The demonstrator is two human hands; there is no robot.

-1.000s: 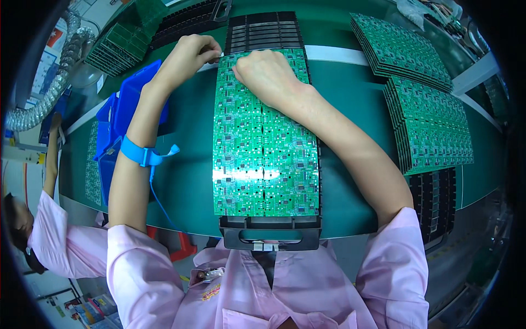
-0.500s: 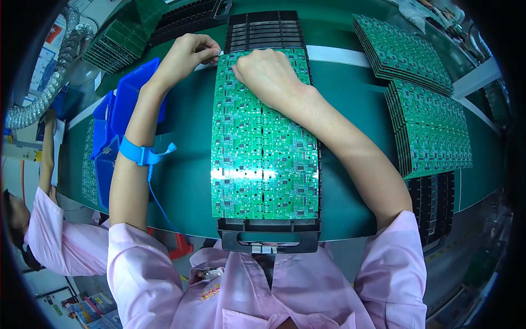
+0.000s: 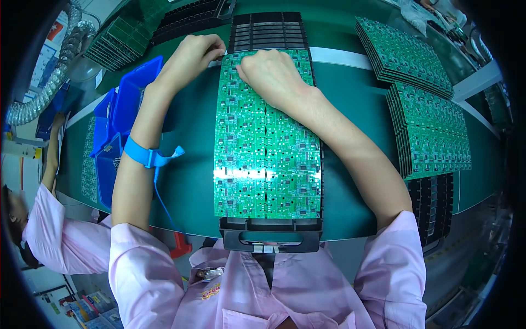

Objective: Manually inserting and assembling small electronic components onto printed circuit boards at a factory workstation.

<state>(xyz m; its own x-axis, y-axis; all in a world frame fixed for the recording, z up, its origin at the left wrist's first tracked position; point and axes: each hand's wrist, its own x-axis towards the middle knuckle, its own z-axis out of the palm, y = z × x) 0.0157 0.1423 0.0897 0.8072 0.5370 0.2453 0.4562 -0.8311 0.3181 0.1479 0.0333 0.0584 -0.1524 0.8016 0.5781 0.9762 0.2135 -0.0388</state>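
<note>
A large green printed circuit board panel (image 3: 267,159), densely covered with small components, lies lengthwise on a black slotted rack (image 3: 271,236) in front of me. My left hand (image 3: 198,54) is at the panel's far left corner, its thumb and forefinger pinched together; what they hold, if anything, is too small to make out. My right hand (image 3: 274,74) rests curled over the far part of the panel. Its fingertips are hidden beneath it, so I cannot see what they grip. A blue wrist strap (image 3: 147,156) with a cord circles my left forearm.
Blue bins (image 3: 134,93) stand left of the panel. Stacks of green circuit boards (image 3: 433,129) sit on the right, with another stack (image 3: 118,44) at the far left. More black racks (image 3: 189,19) lie at the back. A person in a pink sleeve (image 3: 66,230) works at the left.
My left hand has turned slightly at the panel's corner, and its fingers sit closer to the edge. My right hand stays about where it was. The other person's arm has shifted a little.
</note>
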